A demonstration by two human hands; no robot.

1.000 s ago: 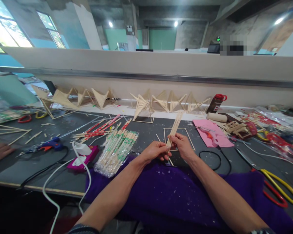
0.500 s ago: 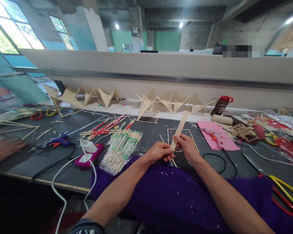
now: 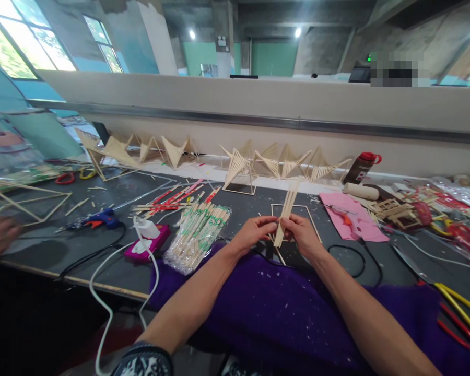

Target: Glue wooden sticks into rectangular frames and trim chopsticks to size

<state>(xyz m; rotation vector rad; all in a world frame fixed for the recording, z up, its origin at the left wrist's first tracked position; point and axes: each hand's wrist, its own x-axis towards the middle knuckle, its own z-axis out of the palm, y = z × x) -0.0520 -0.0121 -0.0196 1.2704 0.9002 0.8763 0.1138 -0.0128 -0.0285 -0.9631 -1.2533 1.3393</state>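
Between my two hands stands a small bundle of pale wooden chopsticks [image 3: 289, 204], tilted slightly right at the top and fanned a little. My right hand [image 3: 300, 232] pinches the bundle from the right, near its lower part. From the left, the fingers of my left hand [image 3: 258, 231] close on the same sticks. Below and behind them a square frame of thin sticks [image 3: 312, 222] lies on the dark table. To the left is a clear plastic pack of chopsticks [image 3: 198, 235] with green print, and beyond it lie several chopsticks in red wrappers [image 3: 168, 201].
Several stick models [image 3: 238, 164] line the table's back. A pink glue gun [image 3: 350, 222] rests on pink cloth; a blue one [image 3: 97, 219] lies left near a power strip [image 3: 147, 245]. Large scissors [image 3: 450, 303] lie right, below a bottle [image 3: 362, 167]. Another person's hand [image 3: 0, 237] is far left.
The lower ends of the sticks have spread apart a little, and my left fingers have moved up along the bundle. The other person's hand has shifted left, and the view has turned slightly.
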